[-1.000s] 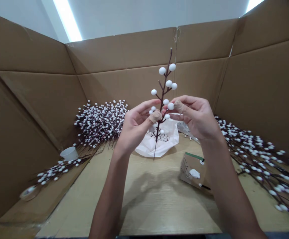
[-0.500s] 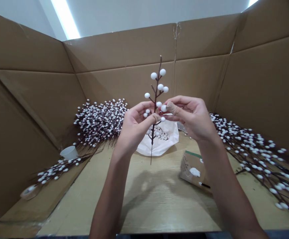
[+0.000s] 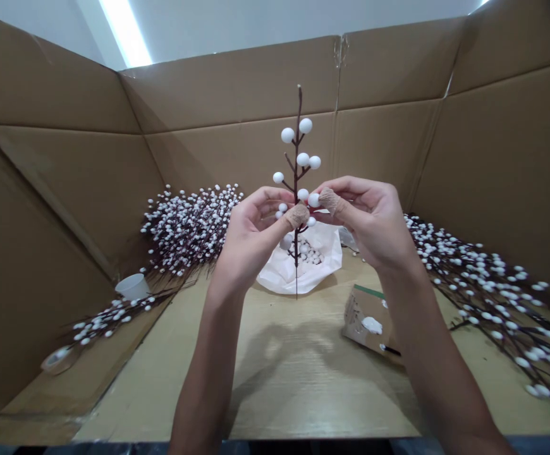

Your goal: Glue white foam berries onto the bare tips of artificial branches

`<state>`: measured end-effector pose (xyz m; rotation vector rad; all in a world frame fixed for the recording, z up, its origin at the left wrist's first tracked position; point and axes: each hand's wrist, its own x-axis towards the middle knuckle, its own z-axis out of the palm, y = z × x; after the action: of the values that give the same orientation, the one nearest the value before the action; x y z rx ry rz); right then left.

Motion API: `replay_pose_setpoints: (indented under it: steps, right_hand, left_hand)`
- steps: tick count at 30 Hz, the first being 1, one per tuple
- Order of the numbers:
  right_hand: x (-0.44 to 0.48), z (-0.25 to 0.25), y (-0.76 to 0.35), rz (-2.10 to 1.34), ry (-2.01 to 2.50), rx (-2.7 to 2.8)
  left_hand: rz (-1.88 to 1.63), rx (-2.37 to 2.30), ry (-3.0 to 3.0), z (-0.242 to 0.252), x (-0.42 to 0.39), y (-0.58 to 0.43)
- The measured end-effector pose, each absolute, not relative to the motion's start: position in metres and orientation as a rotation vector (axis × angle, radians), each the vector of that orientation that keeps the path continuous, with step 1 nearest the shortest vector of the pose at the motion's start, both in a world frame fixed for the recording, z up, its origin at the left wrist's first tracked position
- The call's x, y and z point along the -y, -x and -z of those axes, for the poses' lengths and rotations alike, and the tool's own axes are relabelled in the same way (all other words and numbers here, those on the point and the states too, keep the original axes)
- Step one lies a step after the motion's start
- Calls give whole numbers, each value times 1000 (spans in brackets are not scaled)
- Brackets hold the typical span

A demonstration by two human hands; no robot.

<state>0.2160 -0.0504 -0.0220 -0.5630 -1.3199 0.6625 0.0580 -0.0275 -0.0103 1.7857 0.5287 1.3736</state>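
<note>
An artificial berry stem (image 3: 296, 174), brown with several white berries on short twigs, stands upright in the air before me. My left hand (image 3: 251, 240) pinches it at its lower half, thumb in front. My right hand (image 3: 372, 221) is closed at the stem's right side, with thumb and fingertips on a white berry (image 3: 314, 200) beside the stem. Whether that berry sits on a twig cannot be made out. Both thumbs wear tan wraps. Behind the stem's lower end lies a white bag (image 3: 275, 278) holding loose white berries (image 3: 313, 254).
Finished-looking berry stems are heaped at back left (image 3: 189, 227) and along the right (image 3: 483, 278). A white cup (image 3: 133, 287), a smaller stem bunch (image 3: 109, 319) and a tape roll (image 3: 59, 361) are at left. A cardboard piece (image 3: 367, 316) bears white paste. Cardboard walls (image 3: 237, 151) surround the table.
The berry stem has straightened from a slight tilt and come a little higher and nearer. My left hand has shifted slightly; my right fingers remain at the same berry.
</note>
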Motion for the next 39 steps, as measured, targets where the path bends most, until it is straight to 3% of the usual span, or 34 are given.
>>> replay_pose_setpoints:
  steps: [39]
  right_hand:
    - [52,25,-220,-711,585,1468]
  left_hand:
    - [-1295,-484,-1701,8,30,-52]
